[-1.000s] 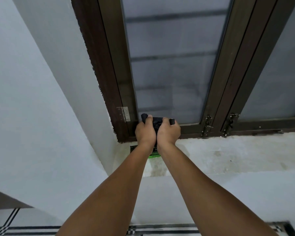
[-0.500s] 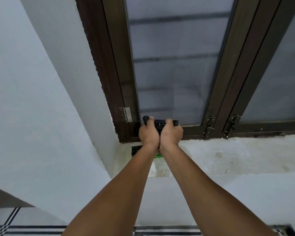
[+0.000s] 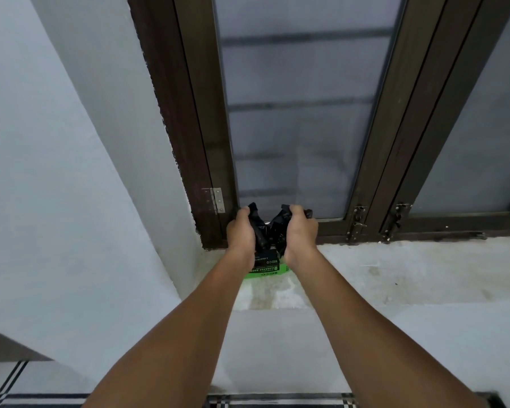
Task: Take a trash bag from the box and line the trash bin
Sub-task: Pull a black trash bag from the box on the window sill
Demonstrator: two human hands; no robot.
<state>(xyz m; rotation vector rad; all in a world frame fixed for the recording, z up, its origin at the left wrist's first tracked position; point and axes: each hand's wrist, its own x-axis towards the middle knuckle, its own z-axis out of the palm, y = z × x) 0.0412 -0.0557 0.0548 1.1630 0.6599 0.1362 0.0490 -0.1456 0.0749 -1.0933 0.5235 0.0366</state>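
Bag, black and crumpled, is stretched between both hands above the box. The left hand is closed on its left part, and the right hand is closed on its right part. The green and black box lies on the sill, just below the wrists, near the window frame.

A home interior, by the look of it: a plain room corner at a window. A dark brown wooden window frame with frosted panes, a small metal hinge and latches fills twelve o'clock. Below runs a worn, stained concrete sill; a white painted wall stands at nine o'clock, and striped floor tiles show at seven.
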